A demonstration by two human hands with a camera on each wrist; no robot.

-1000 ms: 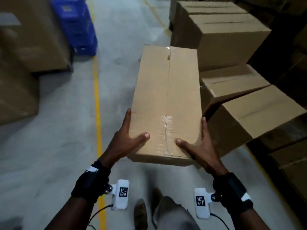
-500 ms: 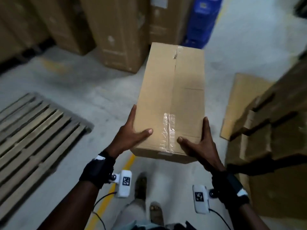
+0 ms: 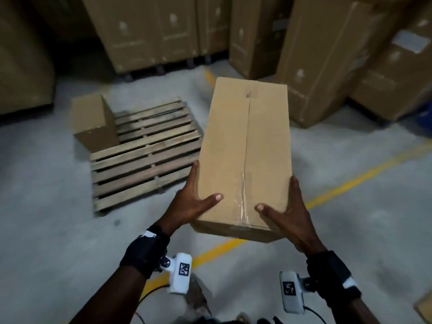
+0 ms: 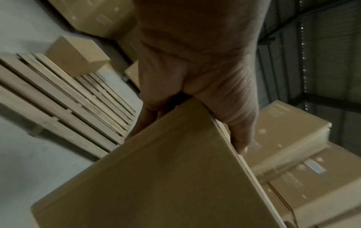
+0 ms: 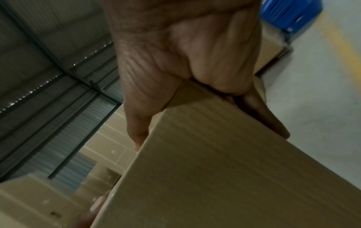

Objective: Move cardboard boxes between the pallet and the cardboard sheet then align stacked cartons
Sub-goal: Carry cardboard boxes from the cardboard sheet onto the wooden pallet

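I carry a long taped cardboard box (image 3: pixel 245 148) in front of me, above the grey floor. My left hand (image 3: pixel 194 202) grips its near left corner and my right hand (image 3: pixel 289 211) the near right corner. On each, the thumb lies on top and the fingers run along the side. The left wrist view shows the left hand (image 4: pixel 195 61) clamped on the box (image 4: pixel 156 177), and the right wrist view shows the right hand (image 5: pixel 185 54) on the box (image 5: pixel 215 169). A wooden pallet (image 3: pixel 145 160) lies ahead to the left, with a small box (image 3: pixel 93 120) on its far left corner.
Tall cartons (image 3: pixel 152 31) line the back, and more cartons (image 3: pixel 327 54) stand at the right. A yellow floor line (image 3: pixel 350 183) runs diagonally under the carried box. A blue crate (image 5: pixel 289 13) shows in the right wrist view. My foot (image 3: pixel 196 295) is below.
The view has swung left: the box stack on the right is gone, and the pallet with its small box now lies ahead. Both hands keep the same hold on the box.
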